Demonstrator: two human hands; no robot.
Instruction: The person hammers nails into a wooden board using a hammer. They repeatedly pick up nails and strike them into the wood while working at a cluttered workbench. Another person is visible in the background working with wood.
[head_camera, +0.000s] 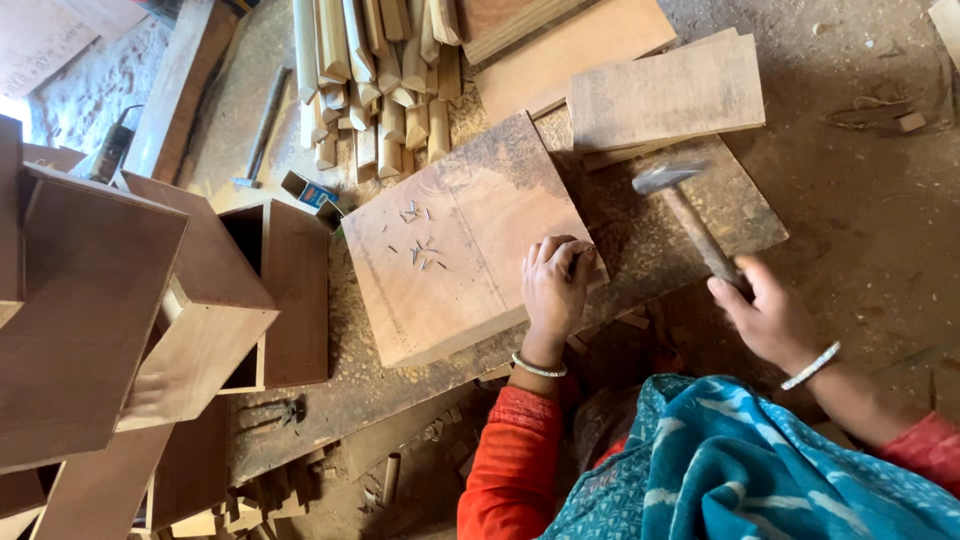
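left hand (553, 290) pinches a nail upright at the right edge of the wooden panel (450, 250) mid-tabletop, right hand (765, 315) grips the raised hammer (690, 215), so I'd tap lightly and squarely first, fingers low and clear

Dusty concrete floor (860, 230), stacked wooden boxes (200, 300), bundled moulding sticks (375, 70), bright daylight upper left.

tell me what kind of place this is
Most likely a small woodworking shop. The right hand grips a hammer while the left hand presses on a board strewn with nails. Half-built wooden boxes and cut sticks lie around on a sawdust-covered floor.
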